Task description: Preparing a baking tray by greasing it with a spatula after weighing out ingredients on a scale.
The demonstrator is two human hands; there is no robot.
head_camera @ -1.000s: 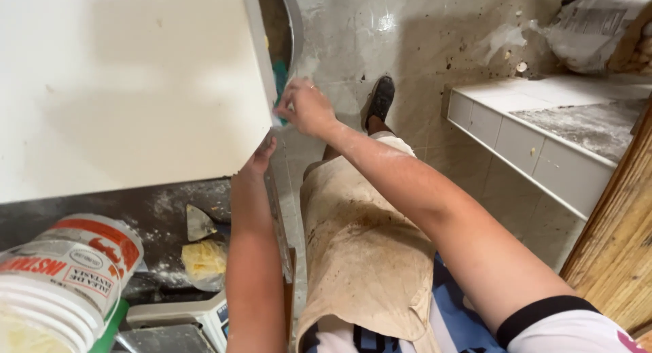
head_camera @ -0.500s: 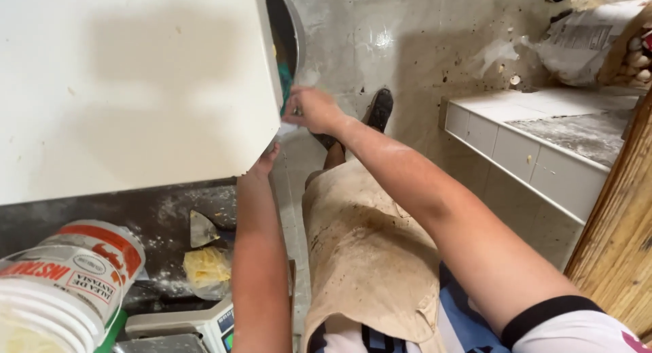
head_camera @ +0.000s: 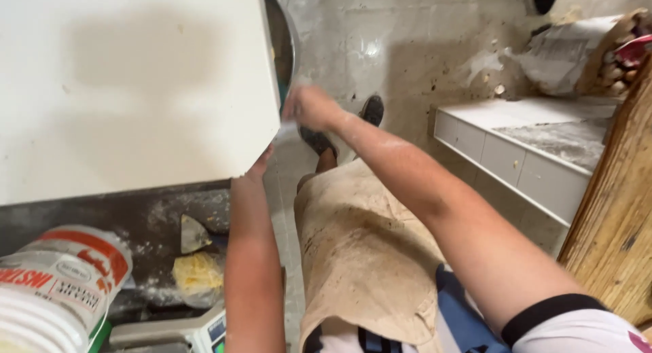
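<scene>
Right hand (head_camera: 312, 108) shifted slightly along white panel (head_camera: 136, 88) edge; left hand (head_camera: 260, 168) unchanged beneath; finger state unclear.

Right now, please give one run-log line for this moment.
left hand: under white board corner | right hand: at board edge, blurred | apron: stained

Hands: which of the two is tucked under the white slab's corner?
The left hand, mostly hidden beneath the flat white slab; the right hand is in open view beside the edge.

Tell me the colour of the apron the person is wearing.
Tan, with dark stains; the apron shows best in the head view.
</scene>
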